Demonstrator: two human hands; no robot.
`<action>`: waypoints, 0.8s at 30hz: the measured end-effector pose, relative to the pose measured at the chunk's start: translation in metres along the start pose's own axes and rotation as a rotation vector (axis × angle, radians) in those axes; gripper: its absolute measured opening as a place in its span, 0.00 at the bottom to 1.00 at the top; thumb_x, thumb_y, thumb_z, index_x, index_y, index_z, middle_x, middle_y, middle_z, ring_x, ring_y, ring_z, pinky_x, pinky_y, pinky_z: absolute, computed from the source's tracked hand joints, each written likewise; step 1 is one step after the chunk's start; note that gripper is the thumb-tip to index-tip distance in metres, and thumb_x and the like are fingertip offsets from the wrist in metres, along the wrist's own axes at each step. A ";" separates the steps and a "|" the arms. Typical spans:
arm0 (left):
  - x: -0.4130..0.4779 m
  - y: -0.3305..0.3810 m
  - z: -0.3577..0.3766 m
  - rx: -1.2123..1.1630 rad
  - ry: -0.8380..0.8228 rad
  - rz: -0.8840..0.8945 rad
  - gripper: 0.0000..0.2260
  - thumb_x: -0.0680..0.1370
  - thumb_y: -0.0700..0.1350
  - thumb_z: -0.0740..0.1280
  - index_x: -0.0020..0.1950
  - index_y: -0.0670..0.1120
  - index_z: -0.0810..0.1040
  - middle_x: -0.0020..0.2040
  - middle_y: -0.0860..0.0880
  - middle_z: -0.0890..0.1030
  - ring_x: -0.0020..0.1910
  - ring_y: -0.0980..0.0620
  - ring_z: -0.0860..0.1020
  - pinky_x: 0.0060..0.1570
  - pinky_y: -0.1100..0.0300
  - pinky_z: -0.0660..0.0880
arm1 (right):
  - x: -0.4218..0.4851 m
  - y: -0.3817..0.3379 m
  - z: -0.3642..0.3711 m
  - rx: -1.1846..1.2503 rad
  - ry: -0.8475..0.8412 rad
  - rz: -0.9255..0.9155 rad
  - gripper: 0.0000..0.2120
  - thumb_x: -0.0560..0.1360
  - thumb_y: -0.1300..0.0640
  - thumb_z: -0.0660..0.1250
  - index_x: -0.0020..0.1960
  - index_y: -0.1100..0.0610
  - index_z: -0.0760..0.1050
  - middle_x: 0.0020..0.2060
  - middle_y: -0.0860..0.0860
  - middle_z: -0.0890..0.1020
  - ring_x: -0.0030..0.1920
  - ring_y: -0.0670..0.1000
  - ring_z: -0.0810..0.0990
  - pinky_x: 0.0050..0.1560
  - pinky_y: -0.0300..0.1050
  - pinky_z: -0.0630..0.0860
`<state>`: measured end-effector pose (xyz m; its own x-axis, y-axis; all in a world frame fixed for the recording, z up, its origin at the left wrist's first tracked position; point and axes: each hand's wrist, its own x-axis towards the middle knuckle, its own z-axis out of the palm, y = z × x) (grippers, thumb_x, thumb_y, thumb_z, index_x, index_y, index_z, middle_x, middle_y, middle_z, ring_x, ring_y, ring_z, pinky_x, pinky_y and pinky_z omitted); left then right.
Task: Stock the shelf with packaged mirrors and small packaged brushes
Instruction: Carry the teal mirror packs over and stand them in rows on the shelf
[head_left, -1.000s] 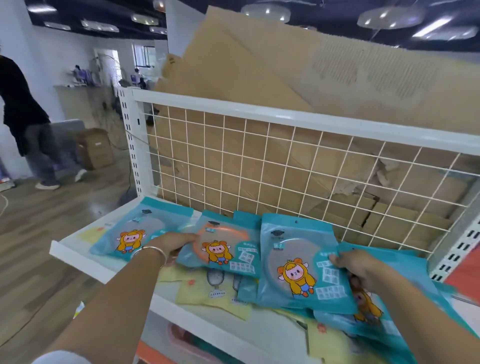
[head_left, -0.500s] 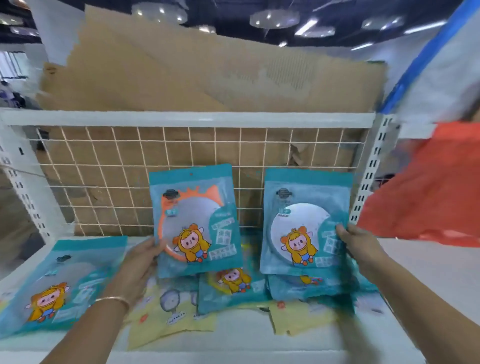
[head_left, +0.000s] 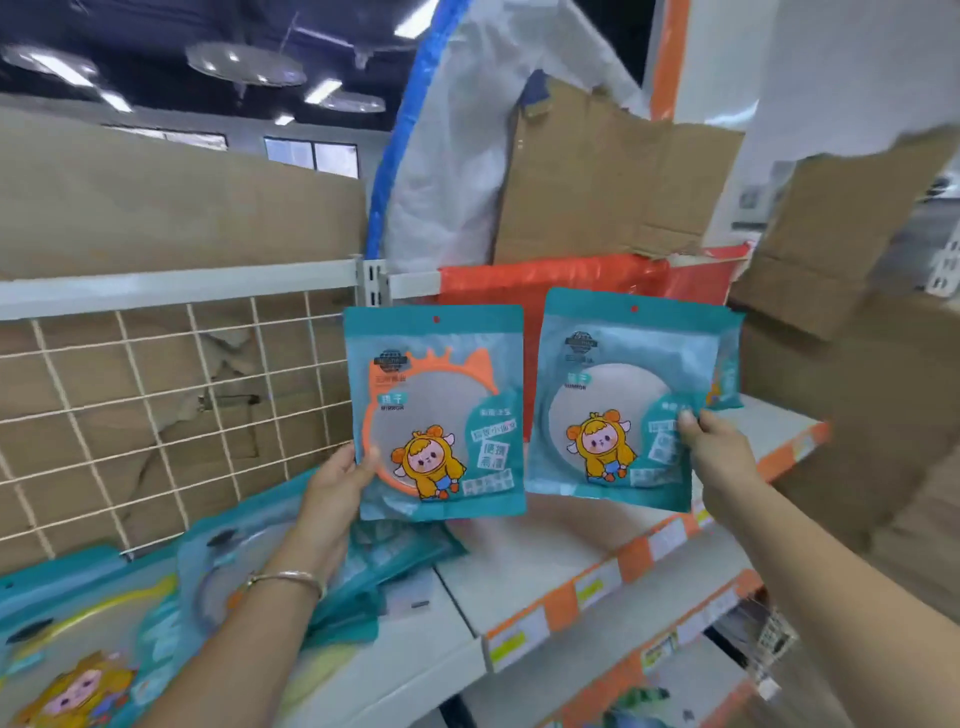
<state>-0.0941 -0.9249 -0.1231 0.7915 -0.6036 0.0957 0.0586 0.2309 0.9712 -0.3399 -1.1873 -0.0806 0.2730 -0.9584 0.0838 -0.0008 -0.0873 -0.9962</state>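
Left hand (head_left: 337, 486) pinches a teal pouch with an orange-rimmed mirror (head_left: 441, 415), right hand (head_left: 719, 457) a teal white-rimmed mirror pouch (head_left: 613, 405), both unplaced above the white metal shelf (head_left: 524, 577); other teal pouches (head_left: 104, 623) already lie there.

Brown cardboard (head_left: 156, 208) fills the left behind a white wire grid (head_left: 156, 410), a blue-edged white sheet (head_left: 457, 156) rises at top centre, and orange plastic (head_left: 571, 285) stretches beneath torn cardboard (head_left: 613, 182) beside it.
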 end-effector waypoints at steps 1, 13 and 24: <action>0.002 -0.006 0.024 -0.013 -0.018 -0.003 0.10 0.79 0.46 0.63 0.58 0.46 0.78 0.51 0.48 0.85 0.52 0.48 0.82 0.55 0.49 0.77 | 0.009 -0.001 -0.024 -0.011 0.015 -0.011 0.10 0.81 0.57 0.57 0.51 0.61 0.75 0.47 0.54 0.79 0.49 0.54 0.76 0.41 0.42 0.72; 0.021 -0.073 0.262 -0.054 -0.164 0.003 0.11 0.79 0.44 0.63 0.59 0.42 0.77 0.53 0.45 0.84 0.51 0.47 0.82 0.50 0.55 0.79 | 0.089 0.009 -0.224 0.003 0.174 0.025 0.12 0.81 0.57 0.58 0.43 0.55 0.77 0.45 0.56 0.82 0.45 0.56 0.80 0.53 0.56 0.77; 0.089 -0.122 0.370 -0.011 -0.170 0.008 0.14 0.78 0.47 0.64 0.61 0.42 0.77 0.54 0.44 0.83 0.52 0.45 0.82 0.50 0.55 0.79 | 0.212 0.043 -0.272 -0.009 0.174 0.031 0.11 0.82 0.56 0.57 0.47 0.56 0.76 0.45 0.54 0.82 0.43 0.53 0.81 0.47 0.50 0.78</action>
<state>-0.2559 -1.2894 -0.1528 0.6777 -0.7219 0.1401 0.0600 0.2442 0.9679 -0.5442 -1.4678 -0.0986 0.1024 -0.9931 0.0570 -0.0153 -0.0588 -0.9982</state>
